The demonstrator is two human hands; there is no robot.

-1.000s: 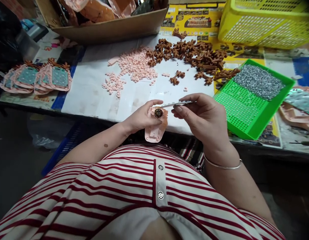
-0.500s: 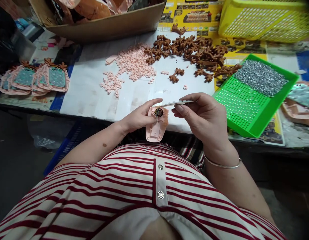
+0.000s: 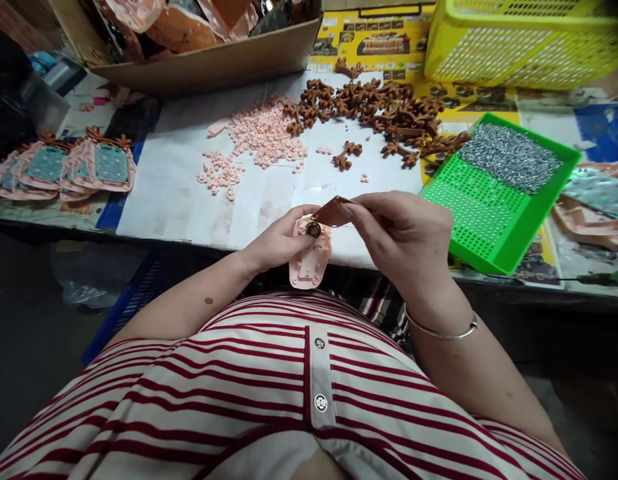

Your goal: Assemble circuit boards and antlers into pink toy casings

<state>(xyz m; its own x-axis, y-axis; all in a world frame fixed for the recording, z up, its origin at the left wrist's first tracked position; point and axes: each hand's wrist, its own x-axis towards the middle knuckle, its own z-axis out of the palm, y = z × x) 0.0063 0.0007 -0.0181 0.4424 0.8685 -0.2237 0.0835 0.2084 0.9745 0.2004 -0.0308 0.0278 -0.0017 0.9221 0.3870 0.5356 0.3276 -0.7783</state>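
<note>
My left hand (image 3: 279,240) grips a pink plastic shell (image 3: 311,267) by its upper left side, close to the table's front edge. A round black speaker (image 3: 313,229) sits in the upper part of the shell, beside my left thumb. Between thumb and fingers, my right hand (image 3: 403,230) pinches a thin brown circuit board (image 3: 335,211), held tilted just above the shell's top right. The board's left corner reaches over the shell near the speaker; whether they touch I cannot tell.
Beyond my hands lie small pink pieces (image 3: 266,130) and brown antler-shaped parts (image 3: 373,107). A green tray (image 3: 519,247) with screws stands right, assembled shells (image 3: 111,167) lie left. A cardboard box (image 3: 199,67) and a yellow basket (image 3: 523,60) stand at the back.
The board in my right hand has turned from edge-on to showing its brown face. My left thumb has shifted to the speaker. The whole view has moved slightly.
</note>
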